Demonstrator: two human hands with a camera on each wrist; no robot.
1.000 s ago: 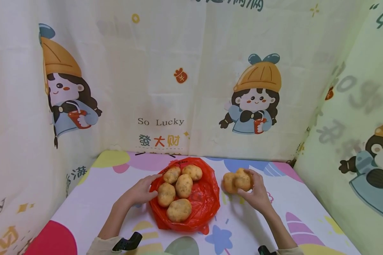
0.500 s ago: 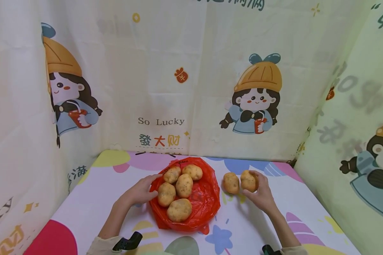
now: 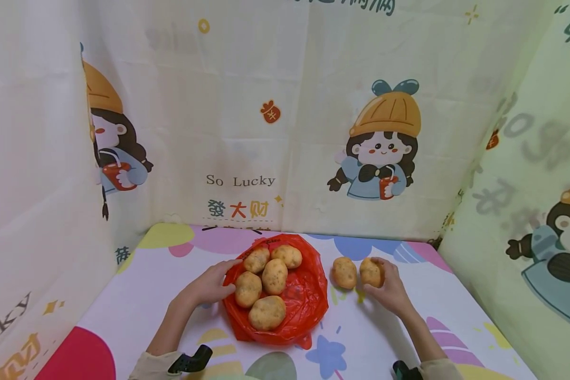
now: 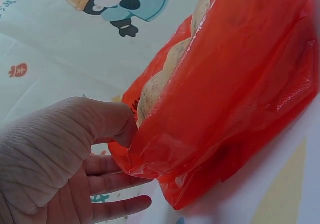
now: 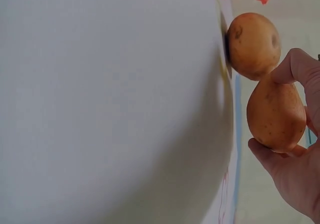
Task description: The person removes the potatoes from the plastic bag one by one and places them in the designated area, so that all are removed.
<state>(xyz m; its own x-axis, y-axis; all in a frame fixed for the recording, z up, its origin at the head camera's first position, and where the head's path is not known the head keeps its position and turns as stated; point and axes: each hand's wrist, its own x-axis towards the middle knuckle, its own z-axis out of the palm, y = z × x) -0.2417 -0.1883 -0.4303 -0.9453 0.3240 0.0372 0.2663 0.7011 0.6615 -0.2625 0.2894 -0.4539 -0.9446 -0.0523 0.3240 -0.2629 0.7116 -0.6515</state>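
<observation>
A red plastic bag [image 3: 306, 301] lies opened out on the table with several potatoes [image 3: 274, 276] inside. My left hand [image 3: 214, 282] pinches the bag's left rim, the thumb over the edge and the other fingers outside, as the left wrist view shows. To the right of the bag, my right hand [image 3: 390, 288] grips a potato [image 5: 276, 115] between thumb and fingers. Just left of that one, a second potato [image 3: 344, 273] sits on the table. In the head view a narrow gap parts these two potatoes.
A white table cover [image 3: 361, 338] with coloured prints lies under everything. Cream curtains with cartoon figures [image 3: 380, 158] hang behind the table and along both sides. Dark straps [image 3: 190, 360] sit at the wrists over light sleeves.
My right hand has moved the gripped potato slightly right and down, from overlapping the other potato to beside it. The left hand stays at the bag. The left curtain has shifted inward.
</observation>
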